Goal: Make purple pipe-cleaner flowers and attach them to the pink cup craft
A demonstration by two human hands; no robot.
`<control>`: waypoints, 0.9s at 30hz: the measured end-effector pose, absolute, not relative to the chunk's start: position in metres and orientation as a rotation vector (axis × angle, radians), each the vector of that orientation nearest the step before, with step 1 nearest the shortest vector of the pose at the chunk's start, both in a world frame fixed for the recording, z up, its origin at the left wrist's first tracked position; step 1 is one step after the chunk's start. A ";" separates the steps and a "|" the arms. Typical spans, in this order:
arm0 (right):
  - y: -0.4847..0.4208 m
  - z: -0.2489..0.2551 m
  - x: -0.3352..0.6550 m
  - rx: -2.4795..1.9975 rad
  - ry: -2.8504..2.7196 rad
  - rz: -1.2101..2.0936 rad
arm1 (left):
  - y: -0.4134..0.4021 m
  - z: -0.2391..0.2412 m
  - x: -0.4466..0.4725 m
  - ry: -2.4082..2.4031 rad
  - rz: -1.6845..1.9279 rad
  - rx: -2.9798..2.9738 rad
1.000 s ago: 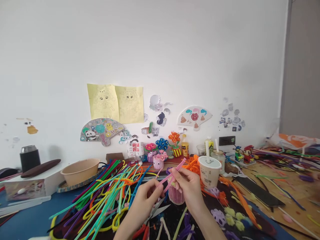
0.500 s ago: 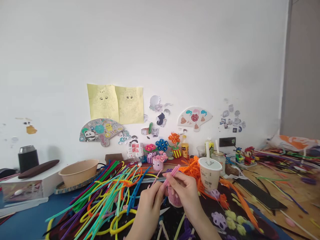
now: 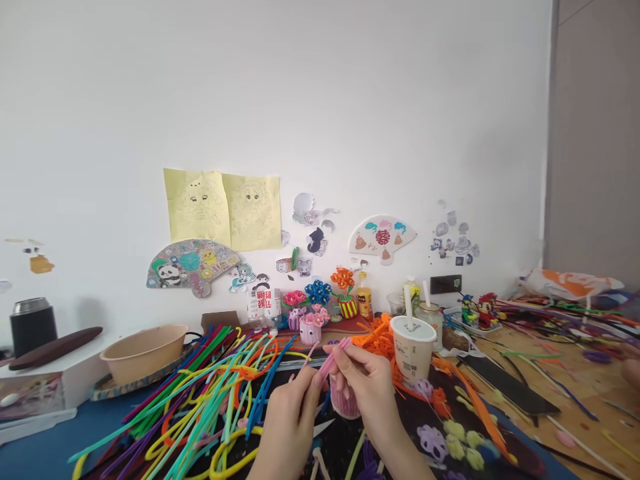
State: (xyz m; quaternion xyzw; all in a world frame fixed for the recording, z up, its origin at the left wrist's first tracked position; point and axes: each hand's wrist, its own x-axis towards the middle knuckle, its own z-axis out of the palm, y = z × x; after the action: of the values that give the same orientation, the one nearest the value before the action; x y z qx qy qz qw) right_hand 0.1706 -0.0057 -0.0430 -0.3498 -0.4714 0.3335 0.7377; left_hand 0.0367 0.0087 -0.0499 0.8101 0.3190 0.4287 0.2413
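Observation:
My left hand (image 3: 291, 415) and my right hand (image 3: 364, 385) meet at the lower middle, both pinched on a thin pink pipe cleaner (image 3: 336, 351) that points up and to the right. Right behind my fingers stands a small pink cylinder (image 3: 343, 403) made of pipe cleaners. A big loose heap of coloured pipe cleaners (image 3: 210, 393) lies to the left of my left hand. A paper cup with a white straw (image 3: 411, 347) stands just right of my right hand.
A tan bowl (image 3: 143, 343) and a black tin (image 3: 33, 325) sit at the left. Small pipe-cleaner flower pots and bottles (image 3: 330, 301) line the wall. An orange pile (image 3: 378, 338), a black slab (image 3: 505, 390) and more stems cover the wooden table on the right.
The pink pipe cleaner's free end has become shorter as my hands worked it and dropped a little lower. The view has swung slightly to the right.

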 end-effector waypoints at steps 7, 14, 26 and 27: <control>-0.008 -0.040 0.170 -0.769 -1.060 0.769 | 0.009 -0.053 0.037 0.931 1.133 2.255; -0.005 -0.044 0.170 -0.770 -1.124 0.794 | 0.011 -0.056 0.036 1.016 1.133 2.304; -0.009 -0.042 0.169 -0.781 -1.146 0.769 | 0.010 -0.059 0.036 1.011 1.232 2.550; -0.009 -0.042 0.169 -0.783 -1.145 0.769 | 0.010 -0.059 0.036 1.010 1.248 2.584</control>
State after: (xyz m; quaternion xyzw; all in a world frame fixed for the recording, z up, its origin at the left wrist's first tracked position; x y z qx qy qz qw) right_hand 0.1691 -0.0088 -0.0420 -0.3517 -0.5143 0.3455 0.7018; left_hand 0.0363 0.0098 -0.0591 0.8483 0.3316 0.4098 0.0498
